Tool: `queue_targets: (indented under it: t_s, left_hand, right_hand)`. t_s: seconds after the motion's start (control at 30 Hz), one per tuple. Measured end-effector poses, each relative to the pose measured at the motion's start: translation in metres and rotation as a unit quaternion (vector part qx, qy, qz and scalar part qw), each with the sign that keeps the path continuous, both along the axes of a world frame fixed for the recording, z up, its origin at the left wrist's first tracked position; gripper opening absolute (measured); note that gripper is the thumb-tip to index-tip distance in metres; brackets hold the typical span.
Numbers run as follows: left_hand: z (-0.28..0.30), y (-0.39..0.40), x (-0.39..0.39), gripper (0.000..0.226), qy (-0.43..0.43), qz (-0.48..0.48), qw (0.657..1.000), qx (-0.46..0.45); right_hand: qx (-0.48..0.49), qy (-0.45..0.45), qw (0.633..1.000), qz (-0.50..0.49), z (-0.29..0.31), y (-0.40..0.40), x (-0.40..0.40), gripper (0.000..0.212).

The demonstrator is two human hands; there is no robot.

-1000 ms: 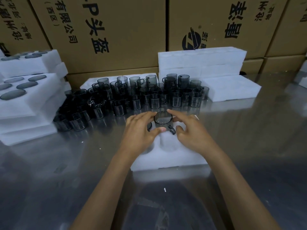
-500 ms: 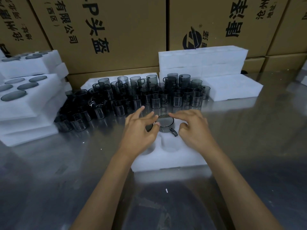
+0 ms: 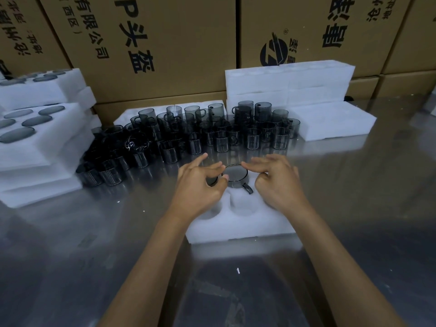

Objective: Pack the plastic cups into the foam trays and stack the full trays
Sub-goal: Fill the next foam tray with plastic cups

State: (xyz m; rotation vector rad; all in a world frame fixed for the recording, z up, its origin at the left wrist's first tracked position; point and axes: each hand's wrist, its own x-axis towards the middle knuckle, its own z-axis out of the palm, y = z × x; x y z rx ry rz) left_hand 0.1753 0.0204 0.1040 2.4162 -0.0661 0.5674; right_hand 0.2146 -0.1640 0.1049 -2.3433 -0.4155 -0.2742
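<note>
Cup (image 3: 235,173) seated mouth-up in a far pocket of the tray (image 3: 240,228), which lies on the bench (image 3: 354,208) near its middle, just short of the loose cups (image 3: 212,135) massed toward the far edge. The cup lies between the two hands: left hand (image 3: 198,187) just to its left, thumb tip touching the rim, fingers bent over a second dark rim (image 3: 211,181) beside it; right hand (image 3: 276,182) just to its right, index finger laid along the far rim, the rest curled and holding nothing that can be seen. Cup axis upright; its handle (image 3: 247,188) points toward the near edge and the right hand, which is therefore judged the nearer to turn or press it home. Near pockets of the tray stand unfilled; full trays (image 3: 35,128) are stacked at the left edge, blank trays (image 3: 290,79) at the far edge
</note>
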Motion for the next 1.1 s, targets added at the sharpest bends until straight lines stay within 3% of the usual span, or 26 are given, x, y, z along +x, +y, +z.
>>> queue_targets:
  t_s: [0.5, 0.63, 0.73, 0.93, 1.1]
  left_hand:
    - [0.001, 0.003, 0.005, 0.028, 0.066, -0.001, 0.998, -0.012]
    - [0.000, 0.001, 0.002, 0.031, 0.029, 0.023, 0.999, -0.005]
    - [0.004, -0.001, -0.006, 0.016, -0.065, 0.019, 0.994, 0.090]
    - [0.007, 0.001, -0.024, 0.024, -0.069, -0.020, 0.985, 0.156]
    - [0.007, -0.002, -0.026, 0.030, -0.037, -0.021, 0.984, 0.171]
  right_hand:
    - [-0.086, 0.056, 0.993, 0.061, 0.011, -0.010, -0.001, 0.063]
    - [-0.019, 0.006, 0.997, 0.075, 0.014, -0.013, -0.008, 0.058]
    - [0.011, -0.017, 0.998, 0.058, 0.021, -0.019, -0.011, 0.052]
    - [-0.031, -0.062, 0.995, 0.065, 0.010, -0.026, -0.018, 0.057]
    - [-0.127, -0.131, 0.979, 0.087, 0.006, -0.022, -0.016, 0.054]
